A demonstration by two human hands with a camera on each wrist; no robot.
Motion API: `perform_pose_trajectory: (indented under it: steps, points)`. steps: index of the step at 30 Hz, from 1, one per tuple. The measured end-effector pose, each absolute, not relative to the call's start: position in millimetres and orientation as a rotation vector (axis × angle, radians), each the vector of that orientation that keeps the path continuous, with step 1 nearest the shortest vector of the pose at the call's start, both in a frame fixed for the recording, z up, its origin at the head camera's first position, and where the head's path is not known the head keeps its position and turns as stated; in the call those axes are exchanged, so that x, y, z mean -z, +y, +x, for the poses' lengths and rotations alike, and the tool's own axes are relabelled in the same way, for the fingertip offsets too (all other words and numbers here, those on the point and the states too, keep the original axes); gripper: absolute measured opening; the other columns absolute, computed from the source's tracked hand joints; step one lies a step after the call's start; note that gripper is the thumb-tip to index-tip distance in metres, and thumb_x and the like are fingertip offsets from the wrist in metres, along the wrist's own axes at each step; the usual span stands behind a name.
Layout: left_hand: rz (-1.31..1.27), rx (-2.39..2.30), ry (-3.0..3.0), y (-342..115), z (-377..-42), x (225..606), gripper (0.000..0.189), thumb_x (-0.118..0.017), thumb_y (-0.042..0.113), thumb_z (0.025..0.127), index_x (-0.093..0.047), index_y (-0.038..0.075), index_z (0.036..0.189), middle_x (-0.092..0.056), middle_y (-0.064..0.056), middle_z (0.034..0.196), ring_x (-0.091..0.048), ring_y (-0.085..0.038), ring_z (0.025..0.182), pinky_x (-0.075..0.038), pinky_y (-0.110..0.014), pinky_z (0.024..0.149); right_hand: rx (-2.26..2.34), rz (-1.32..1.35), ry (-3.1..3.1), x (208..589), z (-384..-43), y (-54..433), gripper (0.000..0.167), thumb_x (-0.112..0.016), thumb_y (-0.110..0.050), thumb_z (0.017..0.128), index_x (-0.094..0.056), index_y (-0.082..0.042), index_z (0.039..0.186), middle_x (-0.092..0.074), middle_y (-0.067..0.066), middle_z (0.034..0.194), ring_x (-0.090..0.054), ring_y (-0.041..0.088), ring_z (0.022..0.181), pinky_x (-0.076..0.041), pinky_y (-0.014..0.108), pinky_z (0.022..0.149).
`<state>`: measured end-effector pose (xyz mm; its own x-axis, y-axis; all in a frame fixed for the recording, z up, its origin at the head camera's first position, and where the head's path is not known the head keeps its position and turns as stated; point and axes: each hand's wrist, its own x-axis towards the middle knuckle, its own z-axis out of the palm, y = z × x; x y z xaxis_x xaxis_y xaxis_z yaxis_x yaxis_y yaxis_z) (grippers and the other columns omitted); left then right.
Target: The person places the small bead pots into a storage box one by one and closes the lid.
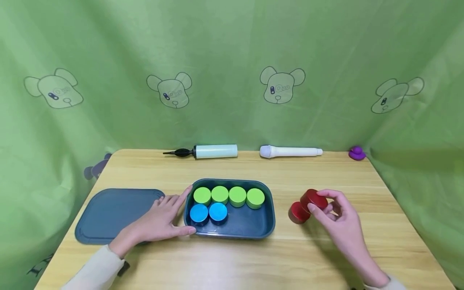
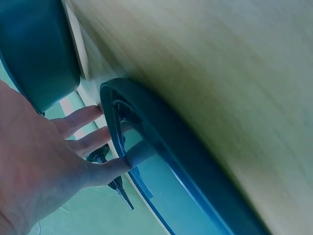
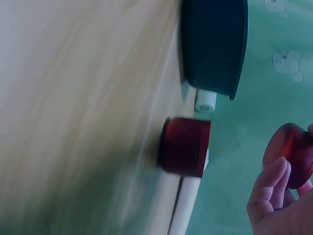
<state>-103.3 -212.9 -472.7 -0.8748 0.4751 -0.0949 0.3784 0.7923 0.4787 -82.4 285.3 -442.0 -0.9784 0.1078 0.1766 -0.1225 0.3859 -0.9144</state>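
Observation:
A dark blue box (image 1: 250, 231) stands mid-table, holding a row of several green round tins (image 1: 237, 196) and two blue round tins (image 1: 218, 212). My left hand (image 1: 161, 219) is spread at its left end, thumb by the near corner and forefinger by the far one. The other fingers of that hand reach over the edge of a dark blue lid (image 1: 116, 215). With thumb and fingers, my right hand (image 1: 338, 213) pinches a red round tin (image 1: 313, 199) in the air, tilted. A second red tin (image 3: 186, 147) rests on the table just left of it.
Along the back edge lie a hand pump (image 1: 215, 151) with a black nozzle, a white microphone-shaped stick (image 1: 295, 152) and a purple rubber duck-like toy (image 1: 357, 153). A green curtain (image 1: 224, 48) with mouse faces hangs behind the wooden table (image 1: 253, 262).

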Motion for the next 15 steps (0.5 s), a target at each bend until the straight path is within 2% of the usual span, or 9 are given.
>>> perform_pose_trajectory:
  steps: [7,15]
  points:
    - [0.667,-0.667,2.772,-215.3,-103.5,474.8,0.117,-0.065,0.082,0.093,0.0,0.033,0.178,-0.039,-0.023,0.169,-0.033,-0.051,0.156,-0.016,-0.085,0.117,-1.541,0.082,-2.5,440.3,-84.6,258.5,0.043,-0.085,-0.013,0.098,-0.066,-0.011,0.136,-0.062,0.013,0.093,-0.059,0.02,0.076,-0.053,0.023,0.062]
    - [0.663,-0.675,2.777,-213.5,-104.7,476.3,0.118,-0.064,0.084,0.092,-0.001,0.033,0.178,-0.039,-0.023,0.169,-0.033,-0.05,0.156,-0.015,-0.085,0.117,-1.603,0.182,-2.533,439.6,-88.7,235.0,0.045,-0.089,-0.014,0.095,-0.066,-0.013,0.134,-0.065,0.012,0.089,-0.061,0.021,0.074,-0.053,0.023,0.062]
